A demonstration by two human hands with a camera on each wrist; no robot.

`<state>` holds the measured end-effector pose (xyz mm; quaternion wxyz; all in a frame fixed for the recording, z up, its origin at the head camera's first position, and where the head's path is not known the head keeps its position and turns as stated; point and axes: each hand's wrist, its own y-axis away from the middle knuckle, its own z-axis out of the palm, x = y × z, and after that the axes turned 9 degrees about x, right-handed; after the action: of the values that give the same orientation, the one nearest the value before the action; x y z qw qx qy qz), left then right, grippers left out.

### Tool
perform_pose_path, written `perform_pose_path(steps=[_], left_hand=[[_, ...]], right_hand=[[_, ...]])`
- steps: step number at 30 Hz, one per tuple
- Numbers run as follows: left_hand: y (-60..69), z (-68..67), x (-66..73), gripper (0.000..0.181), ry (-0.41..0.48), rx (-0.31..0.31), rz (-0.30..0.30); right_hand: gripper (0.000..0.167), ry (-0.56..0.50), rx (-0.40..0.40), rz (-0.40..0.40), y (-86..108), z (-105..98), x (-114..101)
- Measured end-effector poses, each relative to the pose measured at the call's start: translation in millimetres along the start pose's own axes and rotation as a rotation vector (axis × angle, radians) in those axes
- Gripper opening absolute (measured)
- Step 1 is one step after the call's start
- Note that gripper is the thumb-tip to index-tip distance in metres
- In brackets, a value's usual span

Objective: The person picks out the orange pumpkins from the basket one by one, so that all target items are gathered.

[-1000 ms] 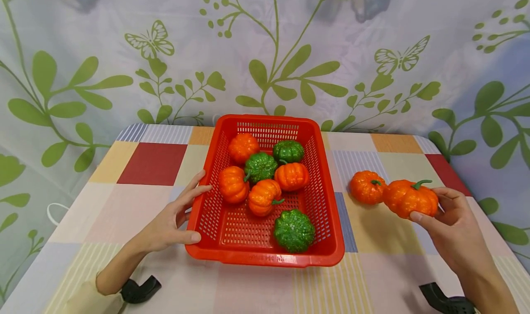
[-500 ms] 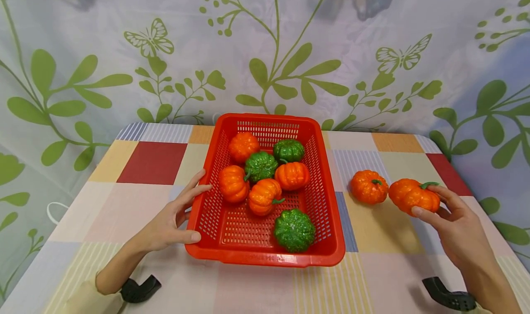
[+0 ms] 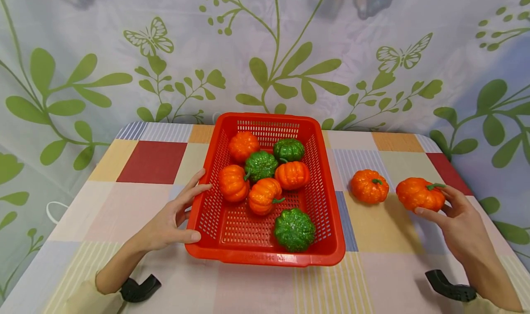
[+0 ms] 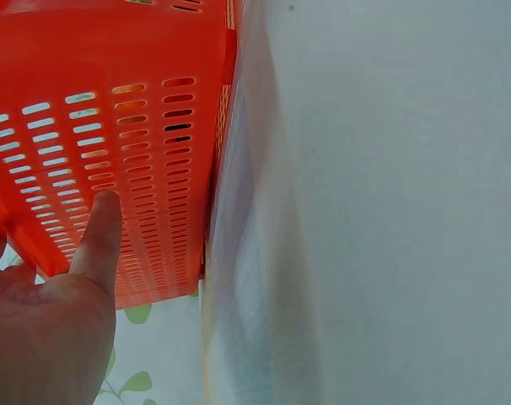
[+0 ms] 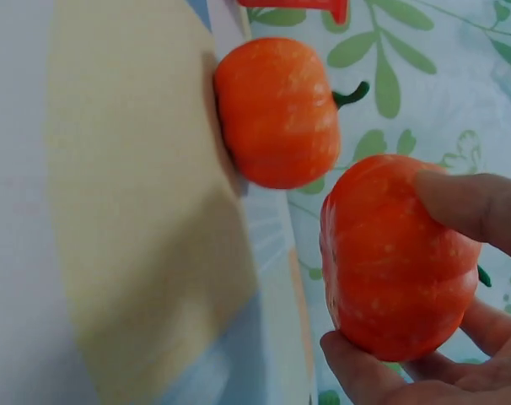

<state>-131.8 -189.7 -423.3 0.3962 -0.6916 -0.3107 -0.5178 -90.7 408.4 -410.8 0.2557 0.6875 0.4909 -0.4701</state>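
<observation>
"Moved since the earlier frame: one held pumpkin (image 3: 419, 194), orange, shifted to the right together with the right hand (image 3: 461, 222). A second ago it overlapped the loose pumpkin (image 3: 369, 186) in the head view; a gap now shows between them."

"Condition of the right hand?"

"Clamped on the held pumpkin, thumb on one side, fingers on the other. Its green stem (image 3: 435, 185) points toward the hand. The right wrist view shows it raised off the checked tablecloth (image 3: 248, 288)."

"And the loose pumpkin?"

"Resting on the tablecloth, between the red basket (image 3: 265, 259) and the held pumpkin, apart from both."

"Left hand (image 3: 167, 224)?"

"Fingers and thumb spread apart, touching the left side of the basket. Unchanged in position."

"Basket contents?"

"Seven pieces: four orange pumpkins (image 3: 265, 196) and three green pumpkins (image 3: 294, 230). Six lie grouped toward the far and left portion; one green piece sits by itself in the near right corner."

"Backdrop?"

"Pale curtain (image 3: 314, 24) behind the table, printed with green leaves and butterflies."
</observation>
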Motion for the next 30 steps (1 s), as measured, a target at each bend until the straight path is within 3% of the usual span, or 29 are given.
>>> perform_pose_path(steps=[5, 9, 14, 19, 25, 30], left_hand=[[0.4, 1.3, 0.5, 0.086, 0.006, 0.005, -0.015], [0.9, 2.4, 1.4, 0.088, 0.014, 0.008, -0.026], [1.5, 3.0, 1.6, 0.088, 0.016, 0.003, -0.025], [1.0, 2.1, 2.2, 0.087, 0.017, -0.003, -0.022], [-0.5, 1.4, 4.0, 0.087, 0.02, -0.012, -0.015], [0.4, 0.6, 4.0, 0.088, 0.038, -0.01, -0.015]], right_hand=[[0.064, 0.181, -0.046, 0.031, -6.3, -1, 8], [0.063, 0.192, -0.079, 0.057, -11.5, 0, 14], [0.058, 0.144, -0.105, 0.04, -17.4, 1, 22], [0.059, 0.022, -0.132, 0.015, -20.5, 3, 30], [0.062, -0.027, -0.153, -0.018, -21.4, 2, 32], [0.064, -0.192, -0.182, -0.002, -24.9, 5, 32]])
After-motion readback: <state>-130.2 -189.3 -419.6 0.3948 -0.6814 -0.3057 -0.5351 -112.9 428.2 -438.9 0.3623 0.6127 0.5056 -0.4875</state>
